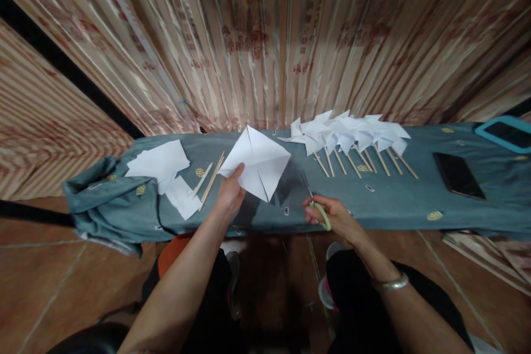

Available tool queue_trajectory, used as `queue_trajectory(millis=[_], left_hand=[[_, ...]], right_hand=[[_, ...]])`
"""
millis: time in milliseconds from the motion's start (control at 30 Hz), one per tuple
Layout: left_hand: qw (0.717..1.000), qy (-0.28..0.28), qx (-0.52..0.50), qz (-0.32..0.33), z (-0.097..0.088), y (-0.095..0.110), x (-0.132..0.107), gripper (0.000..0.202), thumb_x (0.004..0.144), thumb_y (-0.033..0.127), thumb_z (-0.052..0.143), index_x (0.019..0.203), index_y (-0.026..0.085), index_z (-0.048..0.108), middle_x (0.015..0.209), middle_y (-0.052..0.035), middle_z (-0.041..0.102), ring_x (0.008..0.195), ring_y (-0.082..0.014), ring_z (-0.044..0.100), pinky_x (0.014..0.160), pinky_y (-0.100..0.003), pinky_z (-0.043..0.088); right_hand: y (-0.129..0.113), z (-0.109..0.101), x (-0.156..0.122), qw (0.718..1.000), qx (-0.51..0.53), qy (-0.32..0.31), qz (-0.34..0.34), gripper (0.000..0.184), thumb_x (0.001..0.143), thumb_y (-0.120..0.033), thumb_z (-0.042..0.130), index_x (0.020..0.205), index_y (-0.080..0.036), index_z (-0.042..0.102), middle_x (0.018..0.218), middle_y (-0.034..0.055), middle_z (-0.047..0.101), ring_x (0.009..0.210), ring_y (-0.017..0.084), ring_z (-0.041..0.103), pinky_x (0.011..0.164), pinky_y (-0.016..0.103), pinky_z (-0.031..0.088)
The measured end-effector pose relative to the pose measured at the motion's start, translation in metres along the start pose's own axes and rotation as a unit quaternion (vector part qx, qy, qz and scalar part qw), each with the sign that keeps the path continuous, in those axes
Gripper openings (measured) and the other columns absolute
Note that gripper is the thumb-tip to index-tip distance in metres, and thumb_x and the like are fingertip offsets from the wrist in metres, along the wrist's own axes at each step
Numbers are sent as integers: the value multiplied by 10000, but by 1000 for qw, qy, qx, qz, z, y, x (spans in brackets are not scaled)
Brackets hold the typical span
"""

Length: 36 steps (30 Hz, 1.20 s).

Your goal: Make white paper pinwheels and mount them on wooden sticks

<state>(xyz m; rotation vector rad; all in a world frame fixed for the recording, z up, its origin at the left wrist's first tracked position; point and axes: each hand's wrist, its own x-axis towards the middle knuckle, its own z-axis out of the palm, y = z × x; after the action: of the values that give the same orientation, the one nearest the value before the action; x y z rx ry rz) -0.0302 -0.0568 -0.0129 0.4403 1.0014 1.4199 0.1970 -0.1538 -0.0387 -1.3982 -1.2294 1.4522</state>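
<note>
My left hand (pixel 232 191) grips a square sheet of white paper (pixel 265 157) by its left side, thumb on top. Slits run inward from the sheet's top and bottom corners, and faint creases cross it. To the right, my right hand (pixel 329 214) is closed around scissors (pixel 318 211) with light green handles. Their blades point up and away, apart from the paper. Beyond that hand lies a row of white paper pinwheels (pixel 332 134) on thin wooden sticks, overlapping one another.
Left on the grey-green cloth (pixel 265 218) are stacked white paper sheets (pixel 161 159), a smaller paper (pixel 182 199), a white pencil-like stick (pixel 202 178) and thin wooden sticks (pixel 212 180). A dark phone (pixel 458 175) and a blue-framed object (pixel 506 134) lie right. A striped curtain (pixel 257 38) hangs behind.
</note>
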Motion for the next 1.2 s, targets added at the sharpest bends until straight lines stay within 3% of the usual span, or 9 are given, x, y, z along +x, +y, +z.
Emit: queue_trajectory(millis=[167, 233, 367, 500, 600, 700, 833, 1033, 1200], left_hand=[[993, -67, 81, -51, -3, -10, -14, 252, 678, 124, 755, 926, 141, 714, 894, -88, 759, 833, -207, 712, 847, -333, 544], [985, -97, 125, -73, -6, -17, -20, 278, 615, 165, 814, 876, 128, 726, 866, -94, 759, 759, -204, 703, 809, -329, 538], [964, -157, 193, -96, -15, -26, -30, 359, 523, 264, 883, 826, 132, 742, 814, -90, 760, 667, -202, 676, 691, -310, 522], [958, -175, 198, -111, -16, -19, -34, 329, 543, 302, 878, 779, 119, 739, 720, -87, 739, 589, -187, 649, 620, -285, 500], [964, -189, 127, -138, -11, -5, -40, 343, 631, 405, 823, 785, 115, 726, 717, -101, 728, 694, -233, 689, 722, -329, 531], [962, -228, 53, -143, -5, 4, -49, 402, 710, 488, 741, 948, 166, 715, 945, -103, 738, 941, -265, 689, 889, -400, 521], [954, -275, 27, -114, 1, -1, -62, 446, 678, 440, 784, 1039, 200, 682, 1171, -105, 673, 1091, -267, 630, 950, -438, 493], [975, -212, 24, -59, 20, -14, -67, 422, 605, 264, 835, 981, 157, 675, 1033, -103, 726, 1090, -281, 645, 968, -424, 483], [996, -89, 10, 11, 26, -16, -52, 483, 583, 112, 798, 1039, 178, 653, 1052, -70, 733, 1054, -253, 664, 979, -403, 486]], right_hand=[[-8, -11, 4, 986, 4, 157, -49, 533, 597, -575, 794, 918, -183, 631, 657, -19, 649, 536, 110, 528, 502, 237, 393], [-15, -11, 6, 981, 2, 181, -70, 557, 559, -537, 826, 939, -185, 621, 684, -21, 661, 517, 96, 497, 478, 230, 367], [-28, -5, 7, 990, 21, 121, -62, 503, 501, -460, 861, 846, -185, 618, 610, -54, 625, 515, 94, 506, 482, 217, 377], [-33, 1, 5, 998, 40, 45, -30, 421, 501, -415, 859, 747, -185, 607, 586, -47, 631, 512, 111, 540, 481, 226, 398], [-36, 4, 6, 991, 70, 100, -47, 428, 485, -420, 854, 756, -191, 615, 612, -33, 663, 525, 130, 568, 506, 250, 435], [-39, 9, 12, 971, 119, 191, -87, 470, 488, -440, 844, 831, -201, 631, 701, -4, 715, 623, 173, 636, 614, 305, 503], [-46, 20, 22, 942, 172, 264, -118, 520, 479, -456, 845, 876, -202, 626, 744, 22, 738, 699, 215, 678, 696, 346, 529], [-50, 45, 37, 950, 170, 232, -120, 541, 499, -520, 826, 879, -210, 599, 764, 37, 749, 714, 245, 693, 628, 340, 532], [-51, 57, 48, 956, 170, 209, -117, 541, 492, -556, 818, 845, -216, 588, 766, 35, 733, 734, 237, 682, 628, 329, 529]])
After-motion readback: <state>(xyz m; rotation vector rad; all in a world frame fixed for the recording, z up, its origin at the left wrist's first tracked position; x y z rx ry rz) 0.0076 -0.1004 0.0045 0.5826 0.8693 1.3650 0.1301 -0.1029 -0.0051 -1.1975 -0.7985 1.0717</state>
